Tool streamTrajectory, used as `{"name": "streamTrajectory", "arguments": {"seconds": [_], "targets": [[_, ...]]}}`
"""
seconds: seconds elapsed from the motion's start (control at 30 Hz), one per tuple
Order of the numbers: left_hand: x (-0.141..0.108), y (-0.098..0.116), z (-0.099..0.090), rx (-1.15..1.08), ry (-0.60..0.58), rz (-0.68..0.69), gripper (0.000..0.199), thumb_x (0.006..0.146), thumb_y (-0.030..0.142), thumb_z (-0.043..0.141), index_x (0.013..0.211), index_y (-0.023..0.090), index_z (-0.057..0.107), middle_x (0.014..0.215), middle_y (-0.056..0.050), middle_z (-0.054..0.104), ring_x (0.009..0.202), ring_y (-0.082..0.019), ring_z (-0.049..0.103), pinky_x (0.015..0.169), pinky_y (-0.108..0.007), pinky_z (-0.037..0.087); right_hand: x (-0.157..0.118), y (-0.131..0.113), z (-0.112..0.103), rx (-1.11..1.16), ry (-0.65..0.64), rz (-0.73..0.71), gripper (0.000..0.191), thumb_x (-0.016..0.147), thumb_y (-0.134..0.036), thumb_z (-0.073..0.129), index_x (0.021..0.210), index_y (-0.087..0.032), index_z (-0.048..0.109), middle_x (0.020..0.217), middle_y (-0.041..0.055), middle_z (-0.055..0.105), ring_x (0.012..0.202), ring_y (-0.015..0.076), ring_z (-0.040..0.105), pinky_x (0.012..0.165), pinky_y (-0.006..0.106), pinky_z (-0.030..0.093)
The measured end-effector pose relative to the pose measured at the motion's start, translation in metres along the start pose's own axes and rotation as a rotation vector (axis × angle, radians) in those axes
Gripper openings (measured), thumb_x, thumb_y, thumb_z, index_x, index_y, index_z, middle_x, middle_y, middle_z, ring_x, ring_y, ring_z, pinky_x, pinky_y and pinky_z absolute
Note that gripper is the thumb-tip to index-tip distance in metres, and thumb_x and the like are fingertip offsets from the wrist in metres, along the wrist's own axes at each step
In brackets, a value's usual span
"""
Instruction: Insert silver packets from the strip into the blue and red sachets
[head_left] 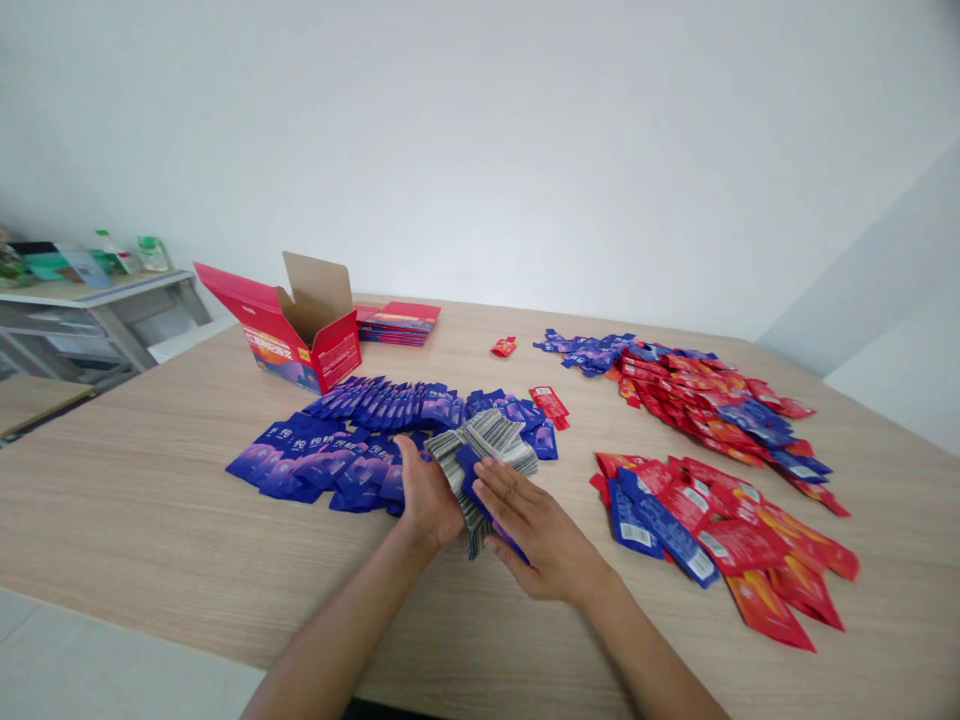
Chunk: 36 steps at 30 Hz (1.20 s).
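Observation:
Between my two hands is a thick bundle of stacked sachets, seen mostly by its grey-striped edges. My left hand grips the bundle's left side, thumb raised and the other fingers largely hidden. My right hand presses its fingers together over a blue sachet on the bundle's near right side. Rows of blue sachets lie fanned out just left of and behind my left hand. More blue sachets lie behind the bundle, with a red sachet beside them.
An open red box stands at the back left, near flat folded cartons. Mixed red and blue sachets cover the right, with a larger heap behind. One red sachet lies near the wall. A side table holds bottles.

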<state>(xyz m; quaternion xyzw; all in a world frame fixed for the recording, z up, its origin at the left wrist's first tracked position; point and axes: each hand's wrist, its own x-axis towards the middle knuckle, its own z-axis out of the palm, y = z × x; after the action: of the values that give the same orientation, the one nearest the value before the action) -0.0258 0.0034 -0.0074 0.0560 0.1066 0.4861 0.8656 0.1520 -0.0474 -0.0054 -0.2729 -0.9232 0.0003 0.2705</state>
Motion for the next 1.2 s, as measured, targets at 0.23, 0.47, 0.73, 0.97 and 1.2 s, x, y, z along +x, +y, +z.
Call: {"name": "streamTrajectory", "arguments": {"seconds": [0.23,0.47,0.73,0.97,1.2], "targets": [[-0.001,0.005,0.005,0.060,-0.004,0.096,0.098,0.086,0.084,0.028,0.134,0.005,0.061,0.124,-0.023,0.069,0.126,-0.039,0.059,0.111,-0.055,0.037,-0.008,-0.005,0.004,0.785,0.260,0.326,0.041,0.103,-0.042,0.046,0.138,-0.025,0.061,0.129,0.0086,0.068,0.112,0.0235,0.070,0.097,0.039,0.058],[-0.004,-0.003,0.004,0.033,-0.066,-0.058,0.095,0.087,0.081,0.031,0.134,0.004,0.060,0.124,-0.024,0.069,0.124,-0.041,0.060,0.109,-0.058,0.039,0.005,0.015,0.005,1.508,0.968,0.721,0.049,0.097,-0.060,0.050,0.132,-0.028,0.062,0.133,0.0070,0.065,0.121,0.0277,0.065,0.102,0.063,0.050],[-0.005,-0.015,0.002,0.030,-0.112,-0.140,0.090,0.090,0.077,0.032,0.144,0.008,0.052,0.134,-0.023,0.064,0.129,-0.040,0.056,0.112,-0.057,0.036,0.002,0.031,0.000,1.698,1.082,0.775,0.057,0.097,-0.067,0.039,0.121,-0.024,0.067,0.133,0.0076,0.065,0.130,0.0263,0.058,0.113,0.062,0.040],[-0.007,-0.016,0.005,0.057,-0.125,-0.157,0.092,0.090,0.078,0.026,0.145,0.008,0.050,0.135,-0.023,0.063,0.131,-0.040,0.055,0.113,-0.058,0.034,0.000,0.035,0.000,1.770,1.147,0.791,0.040,0.099,-0.050,0.044,0.113,-0.023,0.070,0.125,0.0045,0.070,0.128,0.0243,0.060,0.116,0.060,0.037],[-0.006,-0.015,0.000,0.060,-0.169,-0.170,0.090,0.090,0.078,0.030,0.144,0.009,0.053,0.135,-0.023,0.063,0.132,-0.040,0.054,0.114,-0.056,0.032,0.002,0.033,-0.002,1.678,1.078,0.727,0.036,0.096,-0.050,0.051,0.113,-0.025,0.071,0.126,0.0040,0.069,0.126,0.0249,0.061,0.116,0.059,0.039]]}}
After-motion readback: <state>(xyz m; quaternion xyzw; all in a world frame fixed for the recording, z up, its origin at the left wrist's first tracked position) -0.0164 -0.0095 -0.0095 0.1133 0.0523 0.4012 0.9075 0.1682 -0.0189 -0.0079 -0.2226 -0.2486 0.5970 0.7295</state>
